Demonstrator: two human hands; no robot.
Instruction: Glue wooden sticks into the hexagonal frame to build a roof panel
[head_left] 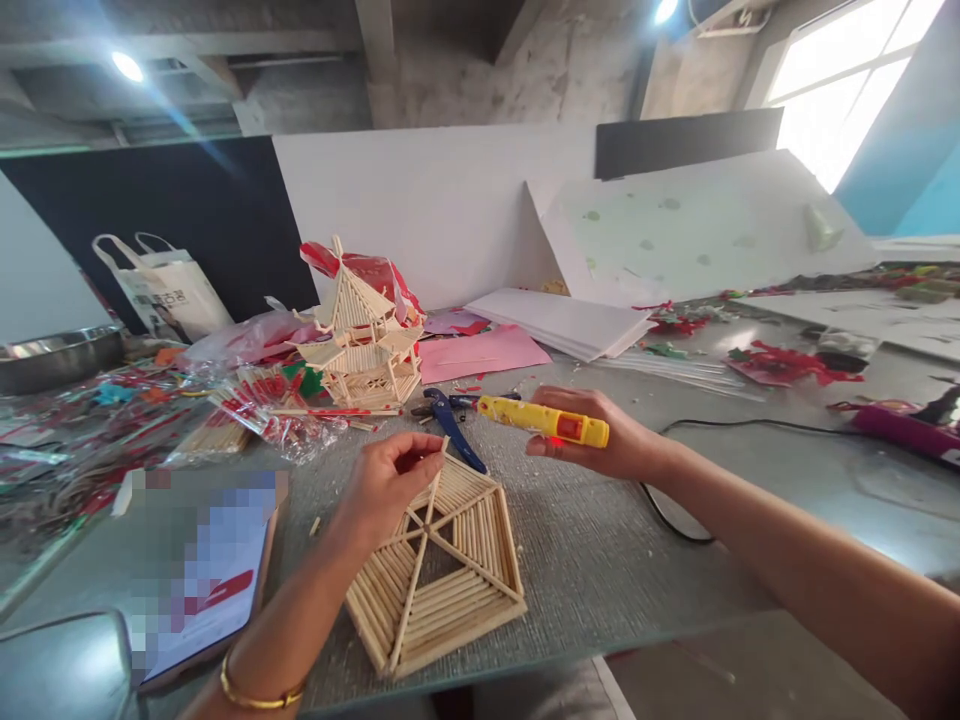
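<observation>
My right hand (600, 430) is closed around a yellow hot glue gun (536, 420), its nozzle pointing left above the table. A red light glows on its body. My left hand (397, 485) pinches the end of a thin wooden stick (446, 445) at the far corner of a hexagonal stick panel (457, 605). Spokes divide the flat panel into wedges, filled with parallel sticks around an open middle. Part of its left side is hidden by my left hand and forearm. Blue-handled pliers (457, 430) lie just beyond the panel, below the glue gun's nozzle.
A stick-built pagoda model (360, 345) stands behind the pliers. A tablet (210, 580) lies at the left, near bagged sticks (262, 405). A black cable (667, 515) curves across the right. White boards (562, 320) and pink paper (484, 352) lie farther back.
</observation>
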